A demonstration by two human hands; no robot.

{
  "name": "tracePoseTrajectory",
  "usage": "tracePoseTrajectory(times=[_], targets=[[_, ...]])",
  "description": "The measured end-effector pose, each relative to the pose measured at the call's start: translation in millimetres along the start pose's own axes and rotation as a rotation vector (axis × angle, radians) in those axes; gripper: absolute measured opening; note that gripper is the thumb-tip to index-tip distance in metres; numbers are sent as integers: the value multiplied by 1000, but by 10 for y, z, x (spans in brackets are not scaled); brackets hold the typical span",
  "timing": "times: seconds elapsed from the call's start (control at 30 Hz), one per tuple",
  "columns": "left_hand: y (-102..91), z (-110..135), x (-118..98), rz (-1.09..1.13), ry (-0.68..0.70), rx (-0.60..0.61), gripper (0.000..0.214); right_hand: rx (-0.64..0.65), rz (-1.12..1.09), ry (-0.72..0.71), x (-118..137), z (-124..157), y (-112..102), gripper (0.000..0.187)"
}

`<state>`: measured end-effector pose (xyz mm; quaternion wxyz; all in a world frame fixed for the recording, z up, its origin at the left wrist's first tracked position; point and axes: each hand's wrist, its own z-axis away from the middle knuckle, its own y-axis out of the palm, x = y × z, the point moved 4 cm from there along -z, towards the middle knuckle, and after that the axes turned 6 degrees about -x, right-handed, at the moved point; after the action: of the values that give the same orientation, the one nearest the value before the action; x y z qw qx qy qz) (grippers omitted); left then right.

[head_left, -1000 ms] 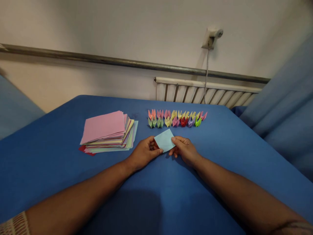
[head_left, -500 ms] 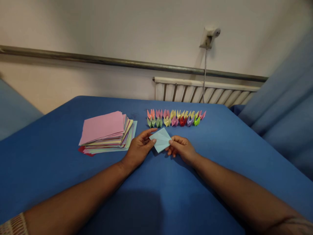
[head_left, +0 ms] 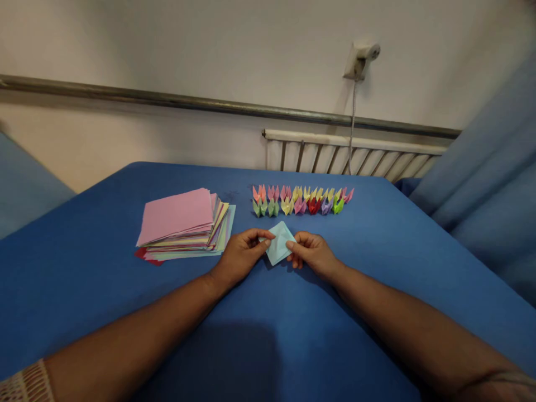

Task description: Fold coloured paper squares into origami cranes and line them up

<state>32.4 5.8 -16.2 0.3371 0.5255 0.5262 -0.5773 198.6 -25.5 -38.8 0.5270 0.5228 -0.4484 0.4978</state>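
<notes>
Between my two hands is a light blue piece of folded origami paper [head_left: 280,245], a small diamond with crease lines. My left hand [head_left: 243,251] pinches its left corner, thumb and index finger at the edge. On the opposite side, my right hand [head_left: 312,252] grips the right corner with the thumb on top and the other fingers curled beneath. Just beyond the hands stand two rows of folded paper cranes [head_left: 300,206] in pink, yellow, green, red and purple. To the left of my left hand lies a stack of coloured paper [head_left: 176,215], pink sheet uppermost.
A blue-covered table [head_left: 104,290] lies under everything. Behind it, a metal rail [head_left: 176,100] and a white radiator [head_left: 310,135] run along the wall. A cord hangs from a wall socket [head_left: 355,61]. Blue curtains [head_left: 486,156] hang at the right.
My left fingers have shifted inward, the index finger now over the paper's left side. The light blue paper has turned slightly, and my right thumb lies further in on it.
</notes>
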Motion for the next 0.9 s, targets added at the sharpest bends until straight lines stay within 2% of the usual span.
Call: tracePoseTrajectory(times=[0.17,0.23,0.3,0.43,0.53,0.73,0.9], targets=[[86,100,-81,-58,-17,150,53,-25,46,-20,-2,15,16,40],[100,121,-107,-107,-14,163,57,-15,65,-31,0,25,27,40],[103,119,-103,-114,-18,150,53,-2,75,-42,4,33,33,40],[104,82,-63,60,-23,134,44,0,66,-52,-3,39,21,39],[70,52,-33,115,-29,73,35,-1,73,-44,-21,29,23,37],[16,32,23,-51,-36,-15,26,-105,11,-92,-41,0,29,32],[4,40,-36,-201,9,-55,20,-76,46,-156,-15,36,34,28]])
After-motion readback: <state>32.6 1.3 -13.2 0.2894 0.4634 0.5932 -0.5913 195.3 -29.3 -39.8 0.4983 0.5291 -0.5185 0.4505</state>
